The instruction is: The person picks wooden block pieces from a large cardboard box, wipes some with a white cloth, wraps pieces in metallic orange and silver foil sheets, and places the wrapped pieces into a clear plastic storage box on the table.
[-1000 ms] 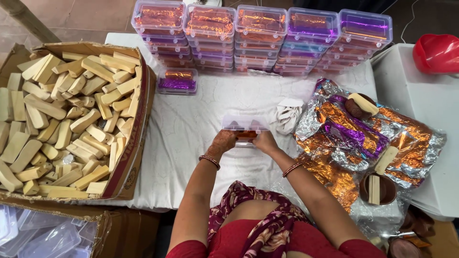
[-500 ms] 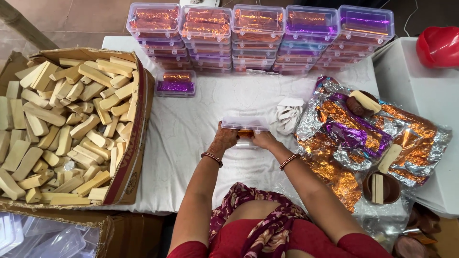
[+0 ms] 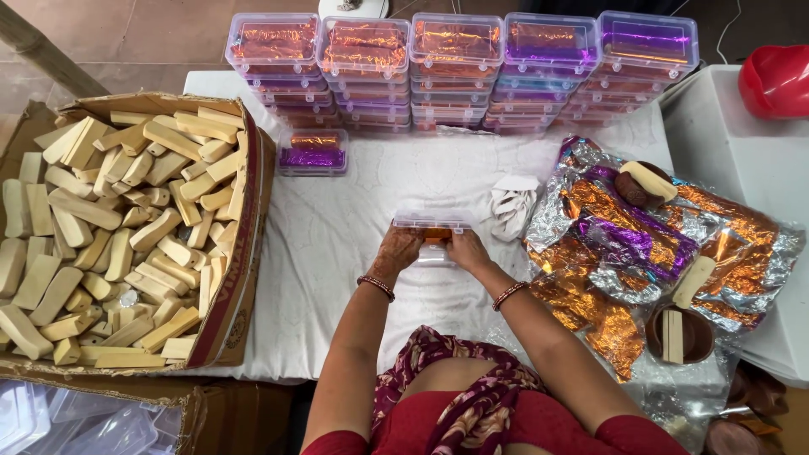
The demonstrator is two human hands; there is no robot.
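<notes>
A small clear plastic box [image 3: 434, 227] with orange foil inside rests on the white cloth [image 3: 354, 236] in front of me. My left hand [image 3: 396, 251] grips its left end and my right hand [image 3: 466, 249] grips its right end, thumbs pressed on the lid. Both wrists wear bangles.
A cardboard carton [image 3: 244, 278] full of pale wooden sticks stands at the left. Stacks of lidded clear boxes [image 3: 459, 72] with orange and purple foil line the far edge; a single box [image 3: 313, 152] sits apart. Crumpled foil sheets [image 3: 640, 244], a white rag [image 3: 512, 206] and brown bowls [image 3: 678, 333] lie at right.
Both hands and the small box have shifted slightly forward on the cloth; the fingers have closed tighter over the lid.
</notes>
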